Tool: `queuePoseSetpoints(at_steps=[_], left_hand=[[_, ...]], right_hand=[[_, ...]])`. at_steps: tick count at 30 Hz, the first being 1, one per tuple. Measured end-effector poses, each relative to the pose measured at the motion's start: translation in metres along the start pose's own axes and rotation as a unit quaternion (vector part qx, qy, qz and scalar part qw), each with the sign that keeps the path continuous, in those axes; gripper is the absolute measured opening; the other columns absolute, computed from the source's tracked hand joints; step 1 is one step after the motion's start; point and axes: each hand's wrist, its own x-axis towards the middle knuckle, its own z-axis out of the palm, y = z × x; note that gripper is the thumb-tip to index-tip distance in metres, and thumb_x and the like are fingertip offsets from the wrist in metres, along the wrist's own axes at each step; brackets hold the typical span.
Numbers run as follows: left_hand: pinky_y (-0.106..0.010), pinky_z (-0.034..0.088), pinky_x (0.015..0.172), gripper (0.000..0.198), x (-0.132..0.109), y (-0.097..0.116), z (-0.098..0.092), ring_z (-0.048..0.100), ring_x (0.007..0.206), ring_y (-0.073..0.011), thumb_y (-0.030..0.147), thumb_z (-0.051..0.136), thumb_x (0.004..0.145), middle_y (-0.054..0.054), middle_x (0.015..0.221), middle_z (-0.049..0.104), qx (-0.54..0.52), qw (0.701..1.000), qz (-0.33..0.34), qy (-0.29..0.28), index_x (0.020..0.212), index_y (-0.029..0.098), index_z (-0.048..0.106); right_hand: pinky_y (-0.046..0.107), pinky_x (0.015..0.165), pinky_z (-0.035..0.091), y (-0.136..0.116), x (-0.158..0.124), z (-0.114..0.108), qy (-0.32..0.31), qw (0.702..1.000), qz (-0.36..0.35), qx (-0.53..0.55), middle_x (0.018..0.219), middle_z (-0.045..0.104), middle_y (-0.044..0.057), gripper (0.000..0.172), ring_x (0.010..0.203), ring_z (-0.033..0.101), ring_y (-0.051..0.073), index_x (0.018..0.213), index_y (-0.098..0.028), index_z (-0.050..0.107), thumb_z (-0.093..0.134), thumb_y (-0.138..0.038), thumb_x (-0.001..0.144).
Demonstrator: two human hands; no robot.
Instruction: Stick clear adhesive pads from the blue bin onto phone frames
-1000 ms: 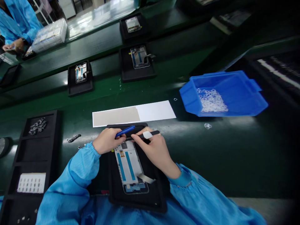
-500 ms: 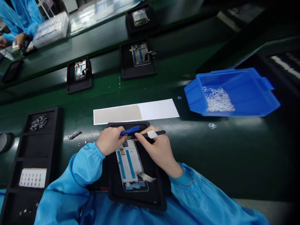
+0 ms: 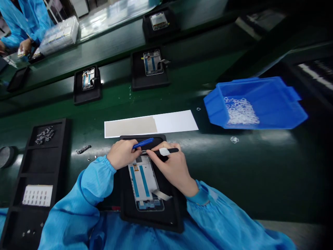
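A phone frame (image 3: 142,187) with blue strips and a loose grey ribbon lies in a black foam tray (image 3: 170,208) in front of me. My left hand (image 3: 121,153) is at the frame's upper left, closed on a blue pen-shaped tool (image 3: 143,143) that slants up to the right. From the right, my right hand (image 3: 173,166) pinches dark tweezers (image 3: 173,150) with a white wrap on them. Their tip points left at the top end of the frame, close to my left fingertips. What lies between the fingertips there is too small to make out.
A blue bin (image 3: 270,104) of small white rings stands right. A white and beige strip (image 3: 130,127) lies beyond the tray. At left is a compartment tray (image 3: 41,161) with small parts. More phone trays (image 3: 149,81) stand further back; a co-worker's hand (image 3: 25,46) is at upper left.
My right hand and the tweezers have shifted slightly left, nearer my left fingertips. The blue tool has moved a little left. The phone frame stays in its tray.
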Motion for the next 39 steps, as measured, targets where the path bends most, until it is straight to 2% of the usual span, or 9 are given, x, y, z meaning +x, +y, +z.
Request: queuePoseSetpoints(at_steps=[5,12,19,30,32,34,37,39], left_hand=[[-0.026,0.042,0.06,0.012,0.003,0.0,-0.001,0.064,0.068,-0.0182,0.03,0.056,0.088,0.001,0.073,0.066,-0.006,1.0,-0.008,-0.009,0.09,0.023,0.065],[-0.025,0.04,0.059,0.011,0.004,-0.001,-0.002,0.062,0.066,-0.0169,0.029,0.058,0.085,0.002,0.071,0.066,-0.035,0.999,-0.015,-0.006,0.085,0.023,0.067],[-0.025,0.037,0.059,0.011,0.002,-0.001,-0.003,0.058,0.062,-0.0152,0.027,0.058,0.083,0.003,0.068,0.064,-0.06,0.998,-0.002,0.011,0.082,0.022,0.067],[-0.024,0.037,0.057,0.01,0.005,-0.004,0.0,0.055,0.058,-0.0138,0.027,0.061,0.081,0.003,0.065,0.062,-0.076,0.997,0.005,0.023,0.081,0.02,0.068],[-0.023,0.038,0.058,0.013,0.003,-0.007,0.002,0.056,0.059,-0.0134,0.027,0.06,0.082,0.003,0.066,0.061,-0.097,0.994,0.008,0.043,0.088,0.019,0.069],[-0.023,0.041,0.06,0.019,-0.008,-0.012,0.006,0.058,0.063,-0.0132,0.029,0.056,0.085,0.003,0.07,0.064,-0.158,0.982,0.005,0.101,0.096,0.019,0.069],[-0.025,0.048,0.069,0.026,-0.045,-0.025,0.018,0.062,0.071,-0.015,0.034,0.05,0.09,-0.001,0.082,0.069,-0.25,0.944,-0.021,0.216,0.098,0.018,0.069],[-0.028,0.052,0.075,0.03,-0.079,-0.033,0.035,0.065,0.078,-0.0179,0.038,0.049,0.092,-0.003,0.087,0.07,-0.252,0.935,-0.052,0.246,0.1,0.018,0.07]], right_hand=[[0.036,0.068,0.041,0.0,0.0,0.001,0.007,1.0,-0.012,0.003,0.067,0.065,0.0,0.024,0.065,0.061,0.02,0.073,-0.024,0.056,0.057,-0.039,0.092],[0.035,0.069,0.04,0.001,0.0,0.003,0.017,0.999,-0.034,-0.006,0.066,0.064,0.0,0.022,0.064,0.06,0.019,0.072,-0.024,0.055,0.058,-0.033,0.091],[0.035,0.067,0.041,0.005,-0.003,0.004,0.051,0.998,-0.016,0.034,0.066,0.064,0.001,0.021,0.067,0.059,0.021,0.07,-0.025,0.055,0.059,-0.032,0.089],[0.035,0.068,0.041,0.002,0.0,0.007,0.025,0.998,-0.055,0.017,0.068,0.066,0.001,0.022,0.065,0.06,0.02,0.071,-0.023,0.057,0.058,-0.033,0.091],[0.035,0.068,0.041,0.004,0.0,0.006,0.036,0.998,-0.048,0.036,0.067,0.065,0.001,0.022,0.065,0.06,0.019,0.07,-0.023,0.057,0.06,-0.033,0.09],[0.034,0.068,0.043,0.006,0.0,0.005,0.058,0.995,-0.023,0.074,0.067,0.063,0.0,0.021,0.066,0.06,0.02,0.07,-0.023,0.057,0.061,-0.032,0.088],[0.033,0.066,0.046,0.009,0.0,0.004,0.106,0.983,0.043,0.144,0.07,0.062,0.001,0.018,0.069,0.061,0.019,0.073,-0.023,0.057,0.061,-0.033,0.087],[0.033,0.068,0.048,0.01,0.001,0.005,0.129,0.971,0.079,0.184,0.075,0.062,0.001,0.015,0.072,0.061,0.019,0.078,-0.023,0.058,0.059,-0.034,0.088]])
